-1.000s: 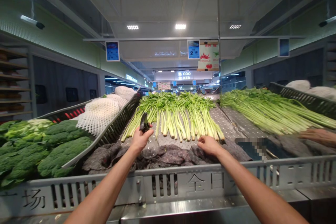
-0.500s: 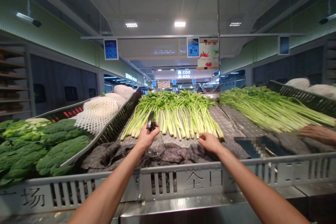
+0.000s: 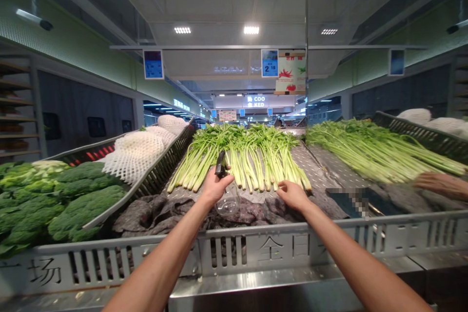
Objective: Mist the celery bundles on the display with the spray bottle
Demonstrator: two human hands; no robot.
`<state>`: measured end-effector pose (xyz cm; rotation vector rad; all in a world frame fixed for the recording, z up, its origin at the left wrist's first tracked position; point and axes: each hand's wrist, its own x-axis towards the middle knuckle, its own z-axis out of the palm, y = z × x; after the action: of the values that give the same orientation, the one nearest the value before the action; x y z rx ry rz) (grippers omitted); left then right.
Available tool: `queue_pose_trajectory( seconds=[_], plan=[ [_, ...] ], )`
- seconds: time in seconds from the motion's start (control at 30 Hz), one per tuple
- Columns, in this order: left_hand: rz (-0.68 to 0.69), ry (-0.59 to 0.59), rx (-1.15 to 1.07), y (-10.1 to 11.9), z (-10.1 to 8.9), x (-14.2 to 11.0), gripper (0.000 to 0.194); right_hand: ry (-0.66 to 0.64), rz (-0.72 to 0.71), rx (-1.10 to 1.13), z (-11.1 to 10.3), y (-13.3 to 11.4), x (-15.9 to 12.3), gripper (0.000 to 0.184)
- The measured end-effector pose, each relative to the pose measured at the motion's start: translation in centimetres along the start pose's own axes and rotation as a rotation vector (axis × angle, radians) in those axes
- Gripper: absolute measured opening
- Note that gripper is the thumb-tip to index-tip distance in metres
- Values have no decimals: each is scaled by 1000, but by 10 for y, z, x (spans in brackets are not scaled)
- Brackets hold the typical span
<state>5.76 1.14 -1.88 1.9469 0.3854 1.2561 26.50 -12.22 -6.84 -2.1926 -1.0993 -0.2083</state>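
Note:
My left hand [image 3: 214, 187] is closed around the neck of a spray bottle [image 3: 228, 205]. The bottle has a black trigger head and a clear body, and it is upright over the front of the display. Behind it lie rows of celery [image 3: 252, 161], leaves to the back and pale stalk ends toward me. My right hand [image 3: 293, 196] is at the stalk ends on the right, fingers curled in; whatever they may grip is hidden. Dark grey cloth [image 3: 146, 214] lies bunched below both hands.
Broccoli [image 3: 86, 200] and white foam-netted produce [image 3: 135, 153] fill the left side, behind a slatted divider [image 3: 164, 168]. A grey slotted rail [image 3: 252, 248] runs along the front. On the right, a mirror [image 3: 365, 156] reflects celery and a hand. Price signs [image 3: 269, 63] hang above.
My left hand has moved to the right with the spray bottle, passing in front of the celery stalks. My right hand has stayed nearly still at the stalk ends.

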Motion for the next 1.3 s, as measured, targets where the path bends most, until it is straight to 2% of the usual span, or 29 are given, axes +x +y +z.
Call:
queue_pose_trajectory(
  seconds=[0.2, 0.47, 0.7, 1.03, 1.2, 1.3],
  plan=[
    [-20, -7, 11, -7, 1, 1, 36, 15, 5, 20, -1, 0, 0, 33],
    [15, 17, 45, -2, 1, 1, 24, 17, 15, 29, -2, -1, 0, 33],
    [32, 38, 35, 6, 4, 4, 36, 20, 26, 31, -2, -1, -1, 32],
    [51, 32, 97, 4, 6, 9, 22, 18, 38, 33, -3, -3, -2, 32],
    [-28, -33, 116, 2, 8, 9, 32, 7, 34, 22, -5, -5, -4, 33],
    [-28, -57, 117, 2, 9, 9, 36, 9, 33, 9, -5, -5, -4, 32]
  ],
)
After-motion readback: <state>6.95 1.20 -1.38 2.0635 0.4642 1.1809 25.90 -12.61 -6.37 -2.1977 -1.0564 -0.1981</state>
